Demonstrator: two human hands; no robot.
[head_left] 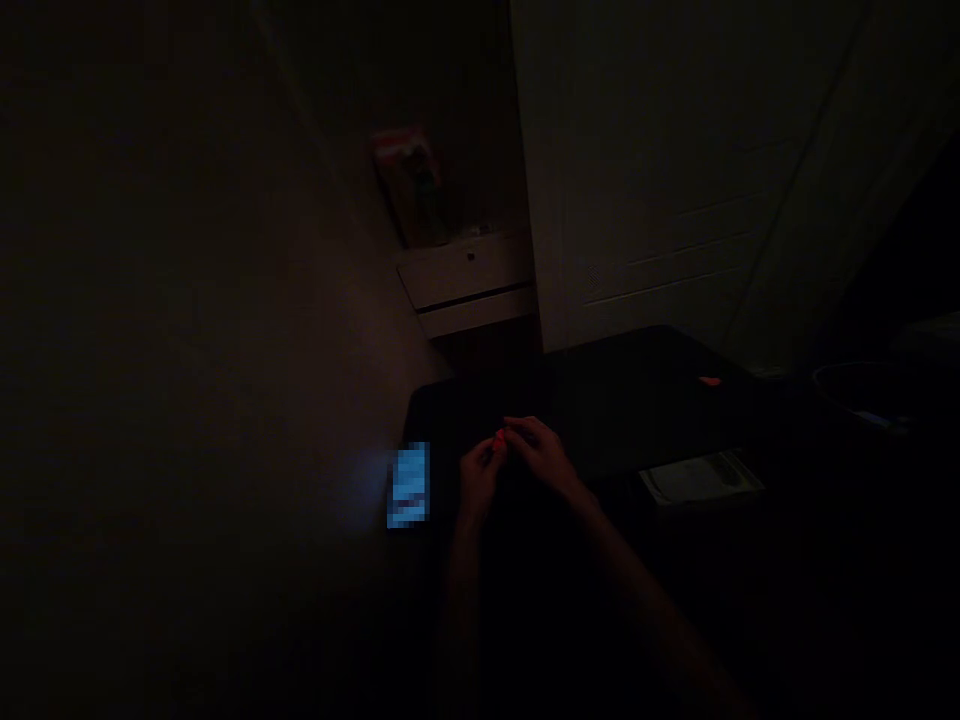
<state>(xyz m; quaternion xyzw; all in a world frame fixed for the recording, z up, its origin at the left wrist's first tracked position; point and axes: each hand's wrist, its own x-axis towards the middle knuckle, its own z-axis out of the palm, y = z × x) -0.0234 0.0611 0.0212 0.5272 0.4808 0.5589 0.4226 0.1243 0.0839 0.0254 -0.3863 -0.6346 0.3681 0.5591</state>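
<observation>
Head cam's super dark, but both hands meet over the dark table (615,400): left hand (478,478) and right hand (541,452) seem pinched together on a small red thing (499,440), beside the glowing phone (409,485). Looks like mid-fiddle; the next move calls for a steady pinch.

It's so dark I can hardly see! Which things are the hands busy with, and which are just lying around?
In use:
left hand
right hand
small red thing pinched between them

Lying about:
glowing phone
second red bit
pale flat packet
dark table
</observation>
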